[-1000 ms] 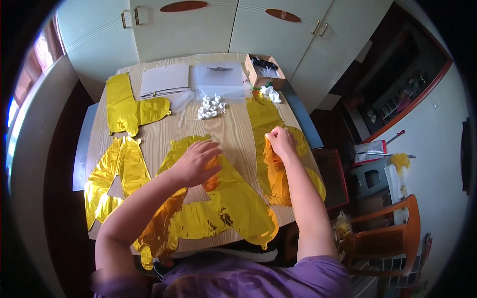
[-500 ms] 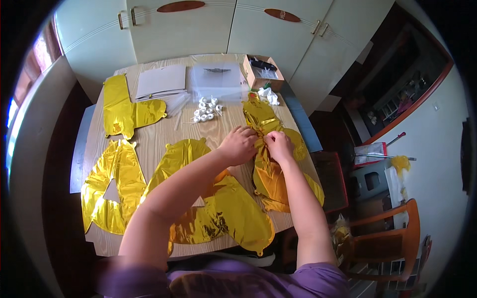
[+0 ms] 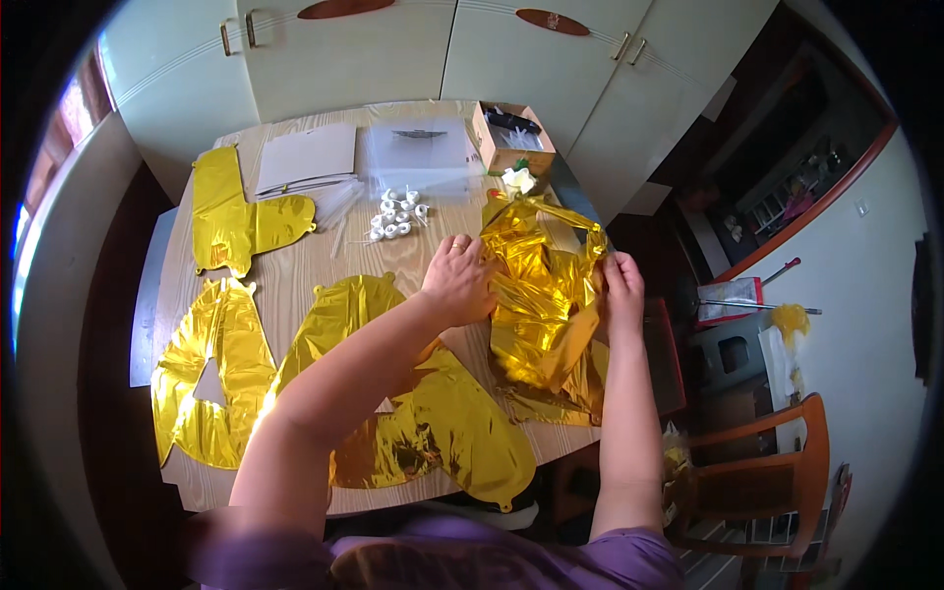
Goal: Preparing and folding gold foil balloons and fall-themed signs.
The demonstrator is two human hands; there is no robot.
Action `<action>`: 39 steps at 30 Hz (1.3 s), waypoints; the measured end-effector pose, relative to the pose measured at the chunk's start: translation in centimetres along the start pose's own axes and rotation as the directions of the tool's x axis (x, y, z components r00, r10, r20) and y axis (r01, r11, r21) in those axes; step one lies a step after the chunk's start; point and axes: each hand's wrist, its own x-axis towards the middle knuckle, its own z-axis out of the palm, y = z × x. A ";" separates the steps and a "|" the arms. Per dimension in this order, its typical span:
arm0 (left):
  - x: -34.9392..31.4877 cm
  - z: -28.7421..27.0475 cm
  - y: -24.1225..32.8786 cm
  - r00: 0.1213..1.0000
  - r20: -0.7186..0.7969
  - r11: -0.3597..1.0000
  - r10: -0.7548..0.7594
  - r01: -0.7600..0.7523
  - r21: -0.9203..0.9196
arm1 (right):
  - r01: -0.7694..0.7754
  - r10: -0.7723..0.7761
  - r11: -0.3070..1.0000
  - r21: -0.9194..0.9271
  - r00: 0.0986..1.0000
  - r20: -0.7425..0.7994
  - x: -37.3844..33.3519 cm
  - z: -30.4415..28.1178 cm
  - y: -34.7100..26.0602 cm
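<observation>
A gold foil balloon [image 3: 541, 315], uninflated and crumpled, stretches between my two hands at the right side of the table. My left hand [image 3: 459, 282] has its fingers closed on the left edge of the foil, the fingertips partly hidden. With thumb and fingers pinched, my right hand [image 3: 621, 287] holds the upper right edge, lifted off the tabletop. Under my left forearm lies a flat gold foil balloon [image 3: 433, 423], partly covered by the arm. An A-shaped foil balloon [image 3: 211, 374] rests at the left, and another flat foil balloon [image 3: 231, 216] lies beyond it.
Several small white ribbon rolls [image 3: 396, 216] are clustered mid-table. Grey cardboard sheets [image 3: 307, 157] and clear plastic bags [image 3: 418, 155] lie at the back, beside a small wooden box [image 3: 513, 143]. A white flower [image 3: 519, 180] sits before the box. A wooden chair [image 3: 762, 482] stands right.
My right hand has moved right, drawing the foil's edge outward. My left hand has shifted slightly left. The foil, bunched between my fingers before, is now spread wider.
</observation>
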 end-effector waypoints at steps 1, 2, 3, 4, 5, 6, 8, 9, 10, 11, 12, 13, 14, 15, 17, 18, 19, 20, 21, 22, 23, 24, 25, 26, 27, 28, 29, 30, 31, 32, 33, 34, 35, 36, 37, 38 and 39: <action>0.7 -1.0 0.8 0.998 0.054 1.000 0.025 -0.026 0.010 | 0.011 -0.007 0.995 -0.102 0.999 0.036 -0.2 -0.6 0.0; 1.4 -1.3 1.5 0.993 0.109 0.998 0.051 -0.054 0.018 | 0.023 -0.008 0.979 -0.203 0.997 0.073 -0.4 -1.1 0.1; 2.0 -1.3 1.7 0.985 0.145 0.993 0.098 -0.087 -0.077 | 0.046 -0.012 0.955 -0.294 0.993 0.117 -0.4 -0.9 -0.1; 2.6 -1.3 1.8 0.973 0.178 0.980 0.143 -0.114 -0.166 | 0.029 0.012 0.967 -0.254 0.987 0.157 -0.8 0.3 -0.3; 3.3 -1.3 1.8 0.959 0.208 0.957 0.192 -0.136 -0.256 | 0.008 0.035 0.977 -0.215 0.980 0.197 -1.1 1.6 -0.4; 4.5 -1.5 1.7 0.913 0.332 0.948 0.236 -0.140 -0.287 | 0.082 -0.018 0.960 -0.269 0.973 0.231 -1.1 1.7 -0.3; 5.1 0.4 0.9 0.976 0.155 0.986 0.154 -0.142 -0.085 | 0.183 -0.088 0.930 -0.319 0.953 0.291 -1.0 2.7 -0.8; 5.5 0.7 0.7 0.990 0.060 0.991 0.131 -0.132 0.014 | 0.202 -0.093 0.914 -0.352 0.948 0.304 -1.1 2.8 -1.2; 5.9 0.9 0.1 0.971 0.234 0.995 0.048 -0.066 0.073 | 0.234 -0.120 0.898 -0.371 0.945 0.305 -1.2 2.7 -1.5; 5.6 1.1 -0.3 0.962 0.274 0.999 0.000 -0.010 0.035 | 0.266 -0.147 0.881 -0.391 0.940 0.307 -1.3 2.6 -1.7; 4.7 1.5 -1.1 0.948 0.312 0.998 -0.061 0.060 0.012 | 0.222 -0.142 0.914 -0.341 0.960 0.243 -1.6 2.9 -2.9; 4.3 2.0 -1.3 0.929 0.352 0.992 -0.112 0.127 -0.021 | 0.173 -0.125 0.939 -0.297 0.977 0.174 -2.0 2.4 -4.0; 4.6 2.4 -1.6 0.902 0.412 0.990 -0.131 0.139 0.012 | 0.198 -0.180 0.958 -0.209 0.978 0.104 -1.4 0.9 -4.2; 4.8 2.5 -1.6 0.910 0.394 0.991 -0.130 0.135 0.016 | 0.151 -0.152 0.981 -0.124 0.988 -0.002 -1.2 -1.1 -5.3; 4.8 3.3 -1.1 0.919 0.375 0.992 -0.121 0.127 0.008 | 0.095 -0.168 0.964 -0.250 0.941 -0.293 -0.3 -8.8 -6.8; 4.7 3.1 -1.0 0.913 0.389 0.991 -0.125 0.136 0.000 | -0.061 0.213 0.957 0.284 0.813 -0.541 0.2 -13.0 -8.1; 4.8 3.0 -1.0 0.909 0.398 0.991 -0.125 0.135 0.004 | 0.004 0.273 0.919 0.394 0.714 -0.644 0.2 -16.7 -9.6; 4.9 2.9 -0.9 0.905 0.408 0.991 -0.124 0.134 0.005 | 0.076 0.227 0.928 0.365 0.659 -0.717 -0.3 -20.4 -11.0; 4.9 2.8 -0.8 0.900 0.418 0.991 -0.124 0.135 0.004 | 0.136 0.164 0.941 0.311 0.621 -0.766 -0.9 -23.5 -12.3; 4.9 2.9 -0.8 0.901 0.417 0.991 -0.120 0.135 -0.006 | 0.184 0.107 0.947 0.262 0.588 -0.802 -1.4 -25.7 -13.4; 4.9 2.8 -1.0 0.903 0.413 0.990 -0.121 0.138 -0.012 | 0.224 0.051 0.950 0.216 0.573 -0.818 -2.0 -27.1 -14.8; 5.0 3.0 -0.8 0.909 0.403 0.990 -0.108 0.133 -0.035 | 0.255 -0.018 0.955 0.153 0.563 -0.826 -2.6 -28.2 -17.0; 4.6 3.1 -1.1 0.938 0.330 0.990 -0.103 0.127 -0.053 | 0.273 -0.055 0.953 0.129 0.575 -0.816 -2.8 -27.9 -17.9; 4.2 3.2 -1.5 0.962 0.254 0.990 -0.101 0.122 -0.069 | 0.284 -0.097 0.953 0.107 0.619 -0.780 -2.5 -27.3 -18.6; 3.6 3.5 -1.7 0.979 0.176 0.989 -0.101 0.118 -0.087 | 0.298 -0.141 0.951 0.085 0.660 -0.738 -2.4 -26.2 -19.3; 2.7 3.3 -1.6 0.988 -0.064 0.967 -0.140 0.122 -0.222 | 0.314 -0.183 0.946 0.075 0.714 -0.676 -2.3 -24.1 -19.7; 1.8 2.7 -2.1 0.980 -0.067 0.930 -0.188 0.156 -0.334 | 0.336 -0.235 0.939 0.069 0.776 -0.586 -2.0 -21.7 -20.0; 1.3 1.3 -2.0 0.973 -0.059 0.876 -0.225 0.175 -0.450 | 0.355 -0.286 0.933 0.056 0.826 -0.485 -2.4 -19.1 -20.6; 0.3 -0.4 -2.1 0.964 -0.047 0.808 -0.262 0.192 -0.557 | 0.379 -0.333 0.923 0.057 0.867 -0.370 -2.9 -16.0 -20.9; -1.3 -2.2 -2.7 0.981 -0.013 0.868 -0.192 0.164 -0.469 | 0.393 -0.370 0.918 0.062 0.900 -0.231 -3.5 -12.4 -21.1; -3.1 -4.4 -2.9 0.982 0.034 0.796 -0.186 0.171 -0.581 | 0.412 -0.406 0.909 0.058 0.909 -0.090 -4.6 -9.0 -21.7; -4.5 -7.1 -2.7 0.986 0.062 0.703 -0.154 0.153 -0.695 | 0.444 -0.445 0.895 0.030 0.895 0.030 -6.2 -5.9 -23.2; -6.7 -10.7 -3.1 0.984 0.106 0.632 -0.145 0.175 -0.755 | 0.449 -0.451 0.892 0.050 0.880 0.151 -7.0 -2.3 -22.6; -8.7 -14.5 -2.7 0.990 0.067 0.513 -0.126 0.123 -0.849 | 0.450 -0.441 0.893 0.023 0.862 0.251 -8.0 1.5 -22.7; -10.7 -17.5 -1.8 0.992 0.031 0.376 -0.119 0.074 -0.924 | 0.452 -0.414 0.891 -0.034 0.842 0.345 -8.9 5.7 -22.7; -12.0 -19.4 -1.0 0.996 -0.082 0.313 -0.041 -0.066 -0.947 | 0.478 -0.396 0.871 -0.114 0.820 0.413 -9.9 9.6 -23.2; -13.1 -21.0 -0.4 0.979 -0.202 0.239 0.031 -0.203 -0.949 | 0.507 -0.373 0.841 -0.189 0.795 0.478 -11.0 13.3 -23.5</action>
